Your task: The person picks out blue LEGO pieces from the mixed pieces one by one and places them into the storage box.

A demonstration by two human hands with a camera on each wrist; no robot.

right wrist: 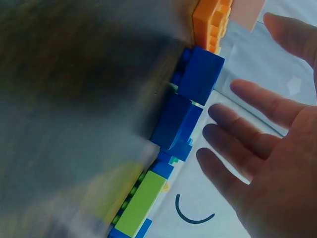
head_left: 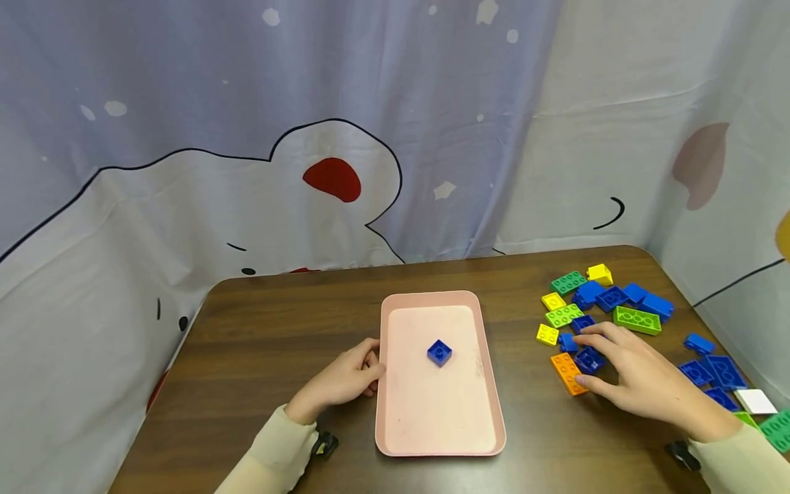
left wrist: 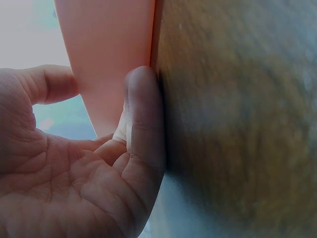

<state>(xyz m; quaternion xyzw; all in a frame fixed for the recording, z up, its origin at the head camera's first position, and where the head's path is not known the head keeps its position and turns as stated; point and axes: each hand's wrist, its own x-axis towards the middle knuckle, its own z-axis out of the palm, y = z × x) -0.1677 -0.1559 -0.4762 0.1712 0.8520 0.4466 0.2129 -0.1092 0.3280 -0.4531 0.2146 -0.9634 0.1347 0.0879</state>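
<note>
On the worktop (head_left: 296, 322), the pink tray (head_left: 438, 425) carries one blue brick (head_left: 439, 353), just toward twelve o'clock from its middle. At the tray's nine o'clock, the left hand (head_left: 342, 379) grips the edge. From the head its lower fingers are half hidden; the left wrist view shows them curled against the outer wall, thumb at the rim.

At the tray's three o'clock, the right hand (head_left: 636, 383) holds nothing, its fingers apart. It partly covers the blue bricks (head_left: 589, 360) beneath; the orange brick (head_left: 564, 370) lies at its nine o'clock, by the thumb. Only the right wrist view makes plain the gap between fingertips and bricks. Toward four o'clock, the sleeve (head_left: 740, 456) overlaps a lime piece (head_left: 745, 418), and a green brick (head_left: 779, 429) is cut off by the head view's border.
</note>
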